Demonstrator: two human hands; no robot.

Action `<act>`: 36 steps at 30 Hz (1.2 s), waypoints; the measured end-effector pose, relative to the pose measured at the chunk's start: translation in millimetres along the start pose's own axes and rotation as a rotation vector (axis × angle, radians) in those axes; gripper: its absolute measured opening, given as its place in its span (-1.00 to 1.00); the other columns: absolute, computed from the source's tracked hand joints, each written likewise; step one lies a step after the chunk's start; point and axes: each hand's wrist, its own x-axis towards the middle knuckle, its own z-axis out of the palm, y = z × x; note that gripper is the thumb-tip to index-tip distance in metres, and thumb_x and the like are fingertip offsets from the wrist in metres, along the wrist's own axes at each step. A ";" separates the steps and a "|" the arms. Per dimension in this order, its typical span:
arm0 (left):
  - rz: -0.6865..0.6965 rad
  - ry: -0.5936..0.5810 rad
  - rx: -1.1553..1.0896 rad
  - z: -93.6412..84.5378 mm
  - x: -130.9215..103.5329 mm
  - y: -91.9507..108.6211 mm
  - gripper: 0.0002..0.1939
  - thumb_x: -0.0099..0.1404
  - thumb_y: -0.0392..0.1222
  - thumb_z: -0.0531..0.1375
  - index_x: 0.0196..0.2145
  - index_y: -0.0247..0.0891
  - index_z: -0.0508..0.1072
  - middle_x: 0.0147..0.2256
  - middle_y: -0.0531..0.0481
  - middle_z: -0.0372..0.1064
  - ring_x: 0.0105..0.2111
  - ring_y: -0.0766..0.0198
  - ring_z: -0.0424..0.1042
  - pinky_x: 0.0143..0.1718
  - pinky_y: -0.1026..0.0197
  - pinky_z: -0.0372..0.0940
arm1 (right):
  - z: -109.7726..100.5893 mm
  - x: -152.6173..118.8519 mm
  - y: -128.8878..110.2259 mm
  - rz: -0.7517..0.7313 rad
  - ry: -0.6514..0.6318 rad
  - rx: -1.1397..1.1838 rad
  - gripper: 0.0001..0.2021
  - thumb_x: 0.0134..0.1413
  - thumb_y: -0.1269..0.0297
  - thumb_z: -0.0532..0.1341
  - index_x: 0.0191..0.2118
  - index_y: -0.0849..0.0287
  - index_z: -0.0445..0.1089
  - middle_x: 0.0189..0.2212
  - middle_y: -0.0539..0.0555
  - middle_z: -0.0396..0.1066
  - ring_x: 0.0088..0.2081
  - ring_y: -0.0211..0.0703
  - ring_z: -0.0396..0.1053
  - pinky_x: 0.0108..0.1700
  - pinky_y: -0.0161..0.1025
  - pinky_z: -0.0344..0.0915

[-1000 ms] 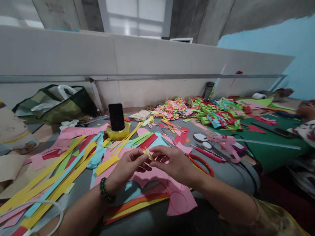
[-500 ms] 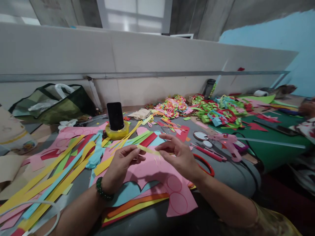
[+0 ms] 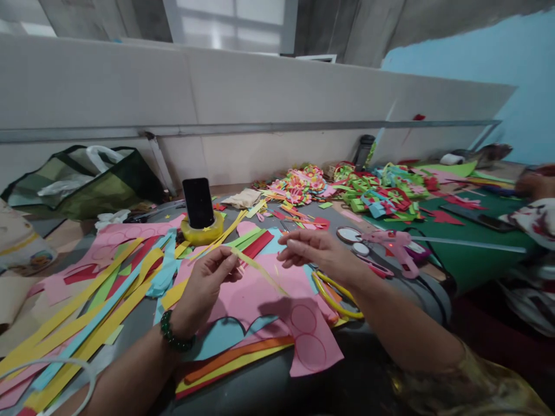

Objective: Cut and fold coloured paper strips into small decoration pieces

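Observation:
My left hand (image 3: 212,277), with a green bead bracelet (image 3: 176,334) at its wrist, pinches one end of a narrow pale yellow strip (image 3: 262,274). The strip slants down to the right, and its far end is free. To the right my right hand (image 3: 323,254) hovers with bent fingers somewhat apart, not touching the strip; I see nothing in it. Beneath both hands lies a pink sheet (image 3: 234,297) with scalloped cut edges, over blue pieces (image 3: 221,338). A pink piece (image 3: 310,344) bears drawn circles. Yellow loop handles (image 3: 336,297) lie partly under my right forearm.
A phone (image 3: 198,202) stands in a yellow tape roll (image 3: 203,231). Coloured strips (image 3: 99,306) cover the left side. At right lie a pink glue gun (image 3: 396,248) and a green mat (image 3: 468,248), near another person's hand (image 3: 535,182). Colourful pieces (image 3: 303,185) are heaped behind.
My right hand has come away from the strip's right end and risen a little. That end now hangs lower, while my left hand keeps its hold. Yellow loop handles now show beside my right forearm.

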 end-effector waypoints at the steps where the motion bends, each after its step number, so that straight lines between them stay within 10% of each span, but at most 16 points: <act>1: 0.003 -0.027 0.040 0.9 -0.6 1.2 -0.83 0.13 -0.11 0.23 -0.47 -0.26 0.39 -0.56 0.12 0.30 -0.52 0.40 0.30 -0.43 0.35 0.23 | 2.1 3.1 -2.1 0.006 -0.012 -0.016 -0.68 0.07 0.04 0.16 -0.21 0.21 0.34 -0.35 0.10 0.50 -0.35 -0.24 0.46 -0.29 -0.28 0.30; 7: 0.009 -0.132 0.109 5.4 -4.1 5.9 -0.79 0.13 -0.08 0.22 -0.49 -0.28 0.39 -0.56 0.10 0.27 -0.52 0.39 0.27 -0.44 0.34 0.21 | 29.2 15.4 4.7 0.131 -0.294 0.078 -0.67 -0.16 0.15 0.34 -0.31 0.20 0.26 -0.46 0.04 0.50 -0.38 -0.21 0.46 -0.36 -0.33 0.25; 17: -0.100 -0.146 0.050 5.1 -1.6 -3.7 -0.77 0.09 -0.06 0.25 -0.47 -0.31 0.48 -0.52 0.05 0.32 -0.49 0.36 0.27 -0.40 0.31 0.21 | 46.4 17.0 21.0 -0.025 -0.082 0.049 -0.67 -0.19 0.18 0.36 -0.41 0.20 0.20 -0.54 -0.01 0.43 -0.41 -0.17 0.45 -0.37 -0.25 0.32; 36: -0.179 -0.038 -0.062 -8.3 7.8 -8.2 -0.74 0.10 -0.02 0.23 -0.53 -0.29 0.47 -0.54 0.05 0.37 -0.50 0.39 0.32 -0.41 0.37 0.23 | 51.1 3.8 25.9 0.148 -0.175 0.047 -0.69 -0.19 0.40 0.29 -0.28 0.18 0.18 -0.56 -0.06 0.43 -0.56 -0.32 0.35 -0.54 -0.43 0.20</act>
